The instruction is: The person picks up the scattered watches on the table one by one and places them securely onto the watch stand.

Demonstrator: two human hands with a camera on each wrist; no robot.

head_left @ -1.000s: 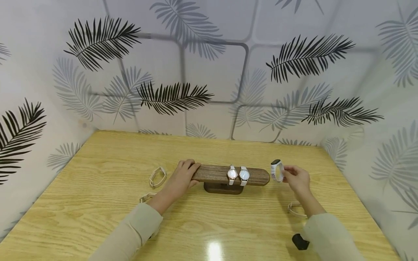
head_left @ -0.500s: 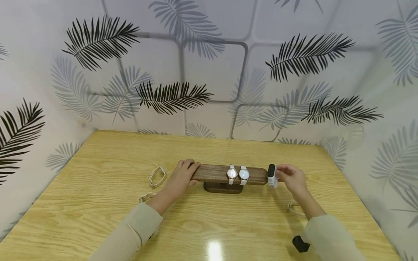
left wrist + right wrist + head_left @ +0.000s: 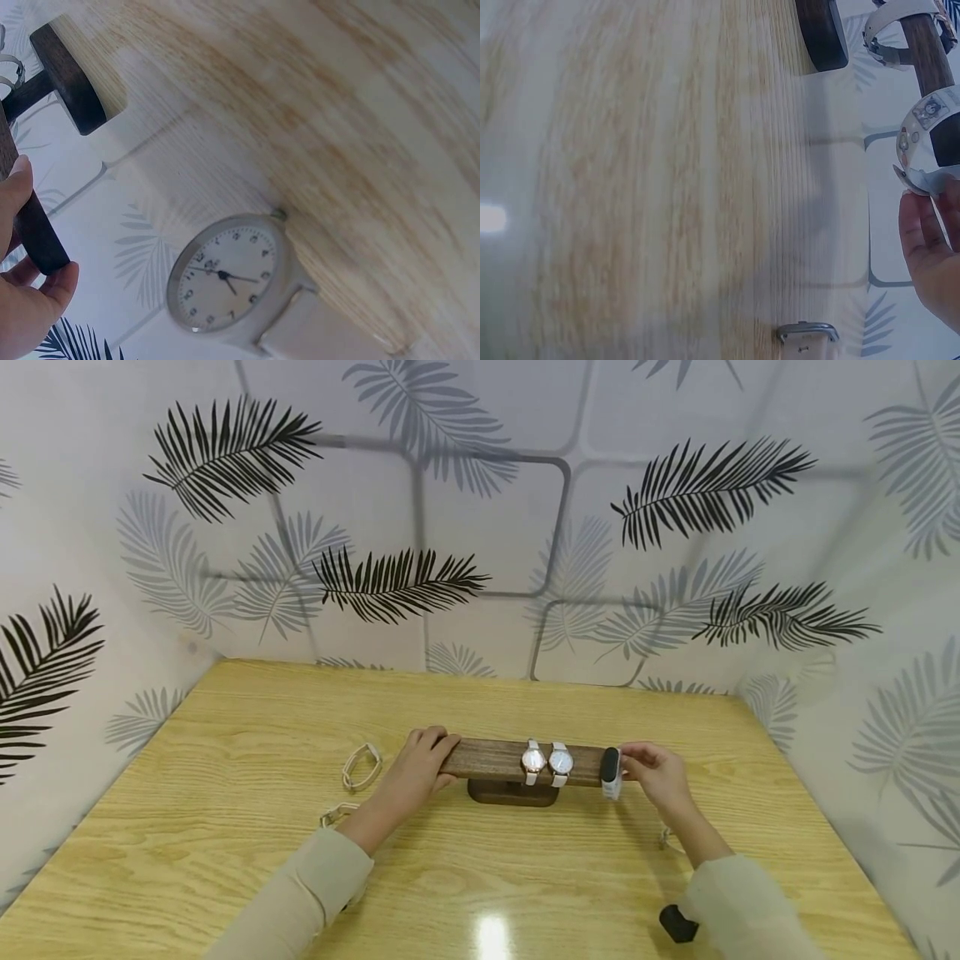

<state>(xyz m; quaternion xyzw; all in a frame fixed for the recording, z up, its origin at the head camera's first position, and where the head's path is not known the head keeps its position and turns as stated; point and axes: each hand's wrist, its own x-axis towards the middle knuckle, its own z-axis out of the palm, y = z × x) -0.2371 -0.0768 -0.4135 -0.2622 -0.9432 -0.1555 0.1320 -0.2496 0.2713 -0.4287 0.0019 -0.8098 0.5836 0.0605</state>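
My left hand (image 3: 414,774) grips the left end of a dark wooden watch stand (image 3: 489,758), thumb and fingers around the bar in the left wrist view. Two watches with white straps, a pinkish-faced watch (image 3: 533,761) and a pale-faced watch (image 3: 560,762), sit on the bar right of its middle. At the bar's right end, my right hand (image 3: 660,774) pinches a white fitness band (image 3: 611,774) with a black screen. The band's loop (image 3: 911,142) is around the bar's end in the right wrist view, and its strap is printed with small pictures.
On the table's left lie a light-strapped watch (image 3: 362,767) and another watch (image 3: 337,814), partly behind my forearm. By the right sleeve are a black object (image 3: 678,924) and a pale strap (image 3: 666,837), partly hidden. Leaf-patterned cloth rises behind the wooden table (image 3: 480,868).
My right hand has moved left with the fitness band, bringing it from beside the bar's right end onto it, and the screen has turned. The left hand stays in place.
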